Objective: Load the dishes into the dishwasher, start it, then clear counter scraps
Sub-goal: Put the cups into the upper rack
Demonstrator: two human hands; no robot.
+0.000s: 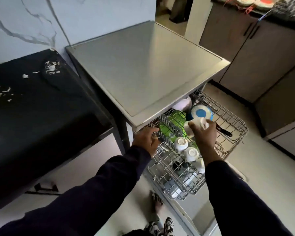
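Nearest, two white cups (186, 148) sat upside down in the pulled-out upper rack (228, 133). Left hand (147, 139) curled its fingers on the rack's left edge; right hand (205, 133) gripped a white cup (192, 127) over the rack, beside green plates (170, 126). Beyond lay a blue-and-white bowl (201, 113), the steel dishwasher top (143, 65), and white scraps (51, 67) on the black counter (32, 108).
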